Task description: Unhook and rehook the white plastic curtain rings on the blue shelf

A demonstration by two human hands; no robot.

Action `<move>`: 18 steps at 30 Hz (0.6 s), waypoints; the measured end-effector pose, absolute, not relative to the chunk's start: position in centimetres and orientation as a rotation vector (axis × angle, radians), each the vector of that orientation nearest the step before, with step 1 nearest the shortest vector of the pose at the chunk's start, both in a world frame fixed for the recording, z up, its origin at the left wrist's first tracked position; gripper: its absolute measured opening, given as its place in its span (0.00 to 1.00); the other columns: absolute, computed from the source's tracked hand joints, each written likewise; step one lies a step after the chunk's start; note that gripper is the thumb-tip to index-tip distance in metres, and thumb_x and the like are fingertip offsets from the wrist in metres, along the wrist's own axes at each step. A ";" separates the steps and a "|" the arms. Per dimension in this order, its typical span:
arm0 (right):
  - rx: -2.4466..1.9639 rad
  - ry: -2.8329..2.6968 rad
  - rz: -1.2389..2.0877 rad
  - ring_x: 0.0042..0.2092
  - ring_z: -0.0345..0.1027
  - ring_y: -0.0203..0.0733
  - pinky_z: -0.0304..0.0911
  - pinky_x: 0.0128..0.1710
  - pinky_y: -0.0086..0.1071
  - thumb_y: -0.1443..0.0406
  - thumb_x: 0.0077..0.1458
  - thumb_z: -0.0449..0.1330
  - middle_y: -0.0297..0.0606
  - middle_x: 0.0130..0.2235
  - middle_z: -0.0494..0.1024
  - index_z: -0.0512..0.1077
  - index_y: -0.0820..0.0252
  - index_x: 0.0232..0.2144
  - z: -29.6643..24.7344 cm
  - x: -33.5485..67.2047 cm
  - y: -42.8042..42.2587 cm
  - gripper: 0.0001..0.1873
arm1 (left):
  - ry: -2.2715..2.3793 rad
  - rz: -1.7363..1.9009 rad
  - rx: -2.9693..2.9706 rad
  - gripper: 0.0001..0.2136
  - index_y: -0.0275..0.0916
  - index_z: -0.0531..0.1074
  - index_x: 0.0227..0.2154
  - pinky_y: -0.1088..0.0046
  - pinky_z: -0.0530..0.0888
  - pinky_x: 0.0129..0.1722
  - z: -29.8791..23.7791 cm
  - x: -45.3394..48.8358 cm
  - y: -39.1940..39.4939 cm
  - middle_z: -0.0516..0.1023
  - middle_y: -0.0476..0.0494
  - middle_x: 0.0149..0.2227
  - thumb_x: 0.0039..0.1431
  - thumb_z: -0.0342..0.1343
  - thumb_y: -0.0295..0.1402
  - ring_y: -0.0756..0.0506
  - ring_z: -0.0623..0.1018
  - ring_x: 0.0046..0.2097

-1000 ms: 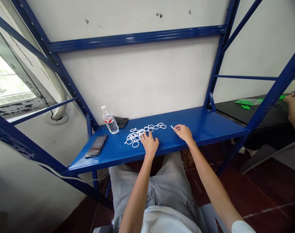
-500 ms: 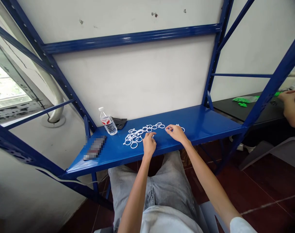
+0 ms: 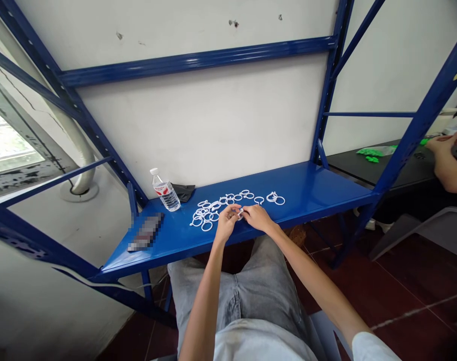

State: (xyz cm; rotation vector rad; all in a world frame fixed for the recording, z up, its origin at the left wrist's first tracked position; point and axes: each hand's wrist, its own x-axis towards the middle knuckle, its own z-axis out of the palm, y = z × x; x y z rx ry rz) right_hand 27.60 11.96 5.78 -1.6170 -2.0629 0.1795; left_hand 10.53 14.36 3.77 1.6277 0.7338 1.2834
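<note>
The left hand (image 3: 226,224) and right hand (image 3: 257,218) meet low on a glossy blue enamelled steel shelf (image 3: 307,193), fingers curled inward and nearly touching. Between the fingertips (image 3: 236,214) sits a white plastic ring (image 3: 240,213), mostly hidden, so it is hard to say which grip has hold of it or how firmly. Neither grip is spread wide.

More of these thin, smooth, split white rings (image 3: 205,216) lie in a loose, overlapping heap just left of the hands, trailing rightward in a thin line. A small separate group of white rings (image 3: 275,198) lies beyond the right hand, two of them overlapping.

Further left stand a clear ribbed plastic water bottle (image 3: 166,193), upright with a white cap and a red-and-white label too small to read, and a crumpled black fabric piece (image 3: 183,192) behind it. A flat dark object (image 3: 147,231) near the shelf's front edge is pixelated beyond recognition.

To the right, past a perforated blue upright (image 3: 412,118), another person's hand (image 3: 443,146) rests at a black table (image 3: 405,165) near bright green pieces (image 3: 371,153), partly cut off by the frame edge.
</note>
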 end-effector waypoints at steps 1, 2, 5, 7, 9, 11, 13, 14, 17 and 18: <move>-1.629 -2.061 0.174 0.44 0.80 0.48 0.62 0.39 0.30 0.62 0.72 0.55 0.43 0.40 0.86 0.81 0.54 0.38 5.8 27.6 12.0 0.15 | 0.712 1.281 1.614 0.15 0.40 0.76 0.44 0.70 0.75 0.39 3.8 10.6 14.3 0.75 0.48 0.36 0.52 0.58 0.32 0.50 0.75 0.34; -1.640 -2.059 0.174 0.44 0.80 0.48 0.62 0.39 0.30 0.62 0.72 0.54 0.44 0.40 0.86 0.81 0.55 0.38 5.8 27.5 12.0 0.15 | 0.692 1.285 1.602 0.15 0.40 0.76 0.44 0.70 0.74 0.39 3.9 10.6 14.3 0.73 0.49 0.34 0.51 0.58 0.31 0.50 0.74 0.33; -1.662 -2.039 0.202 0.44 0.80 0.48 0.63 0.40 0.30 0.64 0.72 0.54 0.44 0.39 0.86 0.81 0.56 0.37 5.9 27.3 12.2 0.16 | 0.674 1.295 1.589 0.16 0.40 0.76 0.43 0.69 0.74 0.38 4.0 10.8 14.3 0.69 0.51 0.31 0.50 0.57 0.30 0.50 0.73 0.32; -1.659 -2.012 0.246 0.44 0.80 0.47 0.63 0.41 0.30 0.66 0.70 0.54 0.43 0.38 0.86 0.82 0.56 0.36 6.0 27.2 12.3 0.16 | 0.674 1.299 1.598 0.15 0.40 0.76 0.43 0.68 0.75 0.38 4.1 10.9 14.3 0.68 0.52 0.30 0.51 0.57 0.31 0.50 0.72 0.31; -1.642 -1.977 0.306 0.43 0.81 0.45 0.64 0.42 0.29 0.68 0.70 0.54 0.41 0.37 0.86 0.82 0.56 0.35 6.0 27.1 12.4 0.17 | 0.653 1.311 1.596 0.13 0.40 0.76 0.42 0.67 0.75 0.39 4.3 10.9 14.3 0.68 0.52 0.29 0.52 0.58 0.31 0.50 0.72 0.30; -1.616 -1.945 0.368 0.42 0.81 0.43 0.64 0.41 0.28 0.69 0.69 0.53 0.38 0.35 0.86 0.82 0.57 0.35 6.1 27.1 12.5 0.17 | 0.634 1.324 1.582 0.13 0.40 0.77 0.42 0.68 0.75 0.39 4.3 11.0 14.3 0.67 0.53 0.29 0.52 0.60 0.31 0.51 0.72 0.30; -1.599 -1.925 0.418 0.41 0.81 0.42 0.64 0.41 0.28 0.70 0.69 0.53 0.36 0.33 0.86 0.82 0.57 0.35 6.2 27.0 12.5 0.18 | 0.632 1.331 1.566 0.13 0.40 0.77 0.43 0.70 0.74 0.37 4.2 10.9 14.3 0.66 0.54 0.28 0.53 0.61 0.31 0.50 0.72 0.29; -1.598 -1.920 0.436 0.41 0.81 0.41 0.64 0.41 0.28 0.71 0.68 0.53 0.36 0.33 0.86 0.82 0.57 0.35 6.3 27.0 12.5 0.18 | 0.634 1.332 1.557 0.14 0.40 0.77 0.44 0.70 0.74 0.37 4.2 10.9 14.4 0.65 0.54 0.27 0.54 0.62 0.31 0.51 0.72 0.29; -1.611 -1.912 0.461 0.41 0.81 0.41 0.64 0.42 0.27 0.71 0.68 0.52 0.36 0.34 0.86 0.83 0.58 0.36 6.5 26.8 12.5 0.19 | 0.624 1.324 1.522 0.15 0.40 0.77 0.45 0.71 0.72 0.36 4.0 10.9 14.6 0.65 0.55 0.27 0.54 0.63 0.30 0.51 0.71 0.29; -1.615 -1.912 0.463 0.42 0.80 0.41 0.64 0.42 0.27 0.71 0.68 0.52 0.36 0.35 0.86 0.83 0.58 0.36 6.5 26.8 12.5 0.19 | 0.620 1.317 1.511 0.15 0.40 0.77 0.46 0.72 0.72 0.36 3.9 10.9 14.7 0.64 0.55 0.27 0.54 0.63 0.30 0.51 0.71 0.28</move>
